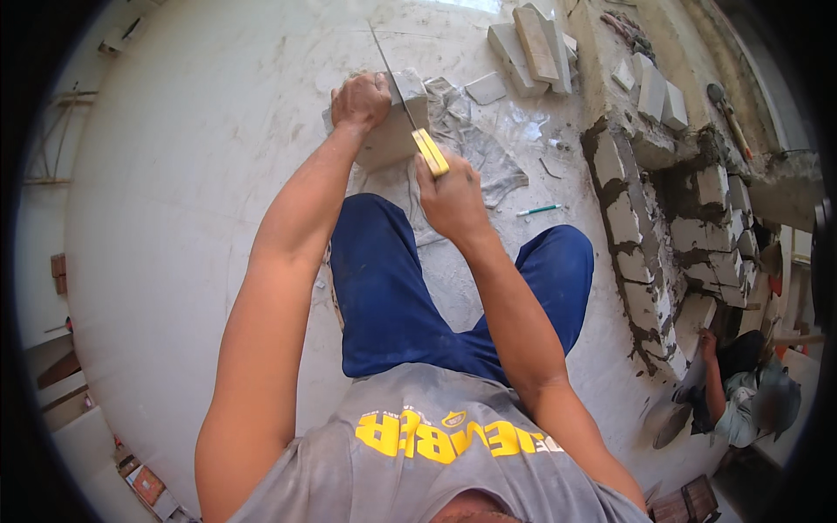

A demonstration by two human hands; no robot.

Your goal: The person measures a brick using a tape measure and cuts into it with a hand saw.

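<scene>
A pale grey lightweight concrete block (pixel 390 144) rests on the floor in front of my knees. My left hand (pixel 362 101) is closed over its far left part, holding it. My right hand (pixel 453 199) grips the yellow handle of a handsaw (pixel 430 152). The saw's long thin blade runs up and away to the left, lying across the block just right of my left hand. How deep the blade sits in the block I cannot tell. Under and beside the block spreads a crumpled, dusty grey sheet (pixel 493 166).
Several cut block pieces (pixel 532 52) lean together at the far right. A green-and-white pen (pixel 539 210) lies on the dusty floor by my right knee. Along the right runs a low mortared block wall (pixel 632 235). Beyond its near end, another person (pixel 741 397) crouches, a hand at a block.
</scene>
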